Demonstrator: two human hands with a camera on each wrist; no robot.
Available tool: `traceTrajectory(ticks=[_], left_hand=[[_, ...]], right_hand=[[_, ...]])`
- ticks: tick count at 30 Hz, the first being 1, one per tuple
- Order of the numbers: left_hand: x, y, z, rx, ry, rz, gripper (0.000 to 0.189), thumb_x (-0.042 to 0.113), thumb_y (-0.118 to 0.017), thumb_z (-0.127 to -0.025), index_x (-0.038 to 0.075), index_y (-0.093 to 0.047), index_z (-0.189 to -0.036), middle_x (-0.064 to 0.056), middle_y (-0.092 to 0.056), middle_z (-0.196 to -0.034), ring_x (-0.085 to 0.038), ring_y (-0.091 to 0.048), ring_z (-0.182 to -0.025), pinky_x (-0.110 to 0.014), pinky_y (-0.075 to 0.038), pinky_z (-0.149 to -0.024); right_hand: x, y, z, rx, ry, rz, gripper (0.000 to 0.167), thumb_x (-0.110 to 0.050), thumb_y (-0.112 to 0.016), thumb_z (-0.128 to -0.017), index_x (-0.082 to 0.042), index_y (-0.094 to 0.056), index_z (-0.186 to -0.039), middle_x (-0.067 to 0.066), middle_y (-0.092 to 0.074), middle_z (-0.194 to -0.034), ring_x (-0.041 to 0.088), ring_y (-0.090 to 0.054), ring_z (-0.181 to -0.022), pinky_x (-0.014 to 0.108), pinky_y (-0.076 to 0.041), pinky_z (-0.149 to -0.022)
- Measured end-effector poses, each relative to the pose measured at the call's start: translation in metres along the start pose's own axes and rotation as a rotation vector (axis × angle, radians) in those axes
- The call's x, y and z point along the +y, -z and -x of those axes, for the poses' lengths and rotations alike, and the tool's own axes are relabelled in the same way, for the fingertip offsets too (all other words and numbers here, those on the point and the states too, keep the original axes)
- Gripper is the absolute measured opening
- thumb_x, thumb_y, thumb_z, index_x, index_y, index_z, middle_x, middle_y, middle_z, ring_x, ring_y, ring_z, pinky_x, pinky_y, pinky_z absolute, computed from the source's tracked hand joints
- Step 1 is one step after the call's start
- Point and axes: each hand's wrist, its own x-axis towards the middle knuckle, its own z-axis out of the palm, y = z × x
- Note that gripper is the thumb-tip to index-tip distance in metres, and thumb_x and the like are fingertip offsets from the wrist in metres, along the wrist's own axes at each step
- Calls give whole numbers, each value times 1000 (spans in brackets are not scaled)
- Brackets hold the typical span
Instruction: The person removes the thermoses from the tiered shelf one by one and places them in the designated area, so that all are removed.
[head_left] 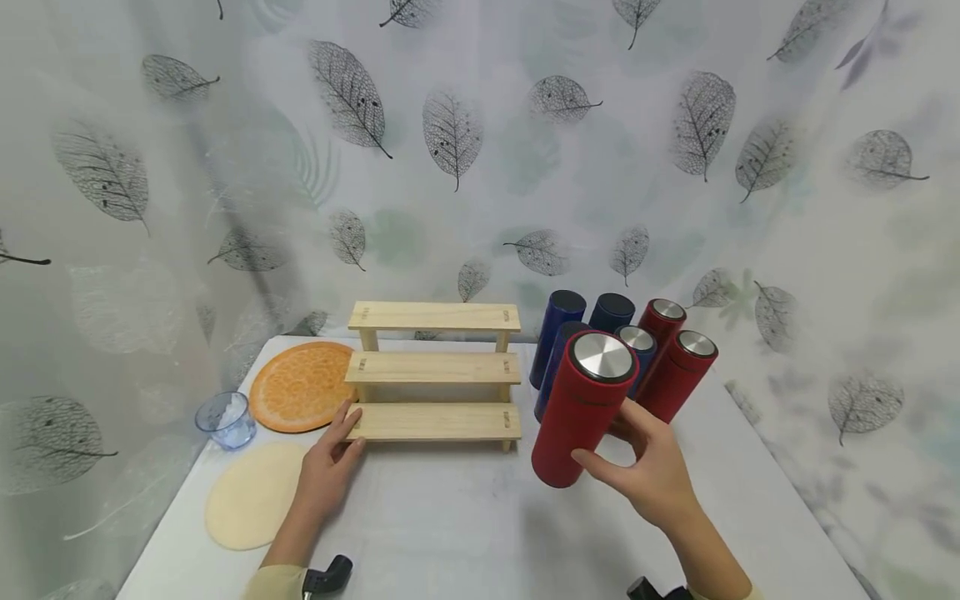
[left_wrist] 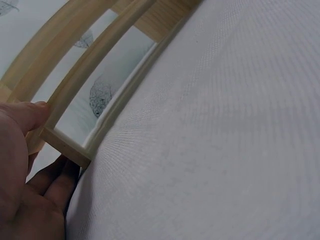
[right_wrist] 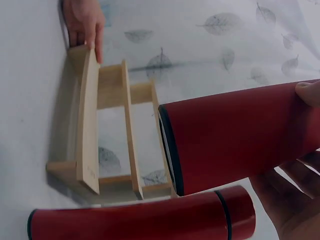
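My right hand grips a red thermos bottle with a silver lid, thumb and fingers on either side of its lower part. The bottle leans slightly to the right, and a shadow falls on the white cloth in front of it. In the right wrist view the held red thermos lies across the picture. My left hand holds the left end of the lowest step of a three-tier wooden rack. In the left wrist view its thumb is on the board and other fingers are behind the end.
Behind the held bottle stand several blue thermos bottles and two red ones. Left of the rack lie an orange-slice round mat and a cream round mat. A blue glass with white contents stands at the table's left edge.
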Motion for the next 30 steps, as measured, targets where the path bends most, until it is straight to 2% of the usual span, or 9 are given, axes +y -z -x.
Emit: traceTrajectory(ticks=[4,10,15,22,30], left_hand=[[0,0,-2,-2,10,8,53,22,-65,-112,11,-52,-162,-10,-30,-176,-38,-33,-158,-1,-32,-106],[-2,-2,0,-20,30,-9,54,23,-65,-112,12,-51,-163,-10,-29,-177,-38,-33,-158,-1,-31,-105],[-3,-1,-1,-11,40,-6,54,21,-66,-112,12,-51,-163,-9,-29,-177,-36,-33,-159,-1,-32,-105],[-3,2,-4,-18,37,11,54,23,-66,-112,12,-51,-163,-11,-29,-177,-36,-32,-159,-2,-33,-105],[-4,2,-2,-25,50,26,55,22,-66,-111,12,-52,-163,-9,-28,-177,-34,-29,-160,-2,-33,-106]], right_hand=[[-2,12,8,11,-24,21,74,13,-90,-78,-8,-66,-145,4,-72,-133,17,-72,-113,26,-61,-95],[-1,32,25,44,-20,90,77,17,-90,-74,-3,-66,-144,2,-74,-129,12,-72,-109,19,-58,-94],[6,44,31,117,-47,168,77,18,-91,-72,-3,-68,-143,-2,-75,-126,8,-72,-108,15,-56,-94],[26,54,35,208,-148,279,71,10,-94,-76,-5,-69,-141,-11,-73,-124,1,-70,-108,10,-53,-94],[62,52,37,256,-267,270,68,0,-92,-85,-8,-65,-147,-13,-71,-125,-2,-67,-111,10,-53,-93]])
